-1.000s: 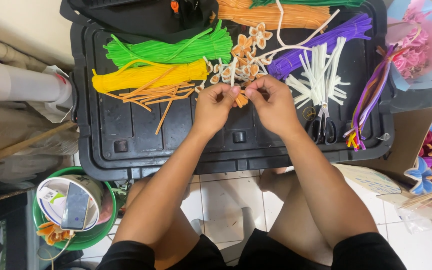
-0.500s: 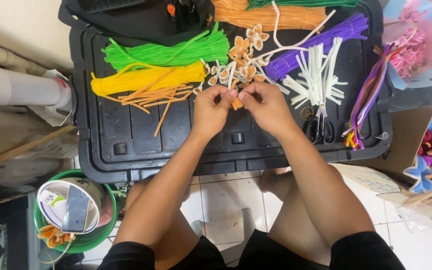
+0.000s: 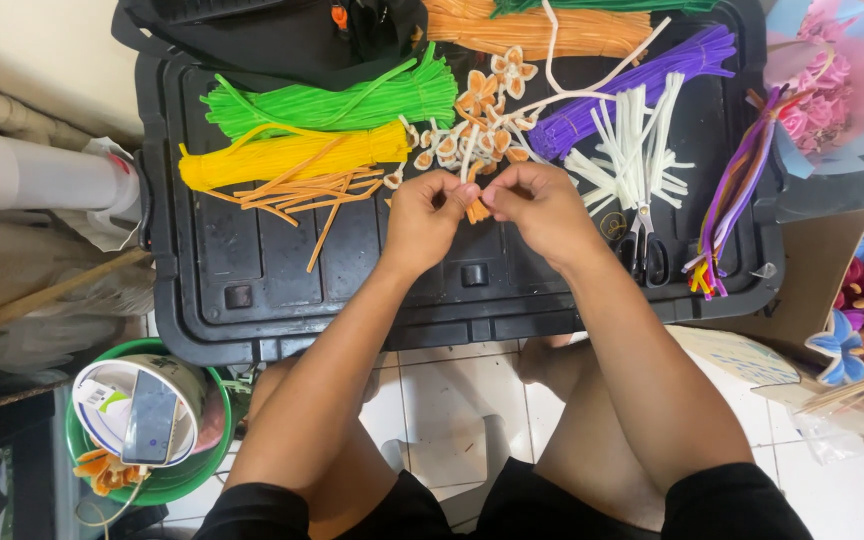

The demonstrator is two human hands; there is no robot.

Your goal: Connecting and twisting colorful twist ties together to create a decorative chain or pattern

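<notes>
Both hands meet over the middle of a black plastic lid [image 3: 282,270] that serves as the work surface. Left hand [image 3: 425,215] and right hand [image 3: 540,205] pinch, fingertips together, a small orange and white pipe-cleaner piece [image 3: 474,196] held just above the lid, between the 2 thumbs.

Across the lid lie bundles of pipe cleaners: green [image 3: 337,100], yellow [image 3: 287,155], orange [image 3: 532,30] and purple [image 3: 632,90], with loose orange strands [image 3: 302,195] below the yellow bundle and cut white pieces [image 3: 632,140] to the right. Small orange and white flower shapes [image 3: 492,95] lie just beyond the hands. Scissors [image 3: 642,240] rest near the right wrist, beside a mixed purple and orange bunch [image 3: 732,200].

Below the lid is a white tiled floor [image 3: 442,420]. At lower left a green bucket [image 3: 187,475] holds a roll of tape with a phone [image 3: 150,418] on top. Finished paper-wrapped flowers [image 3: 832,90] sit at the right edge.
</notes>
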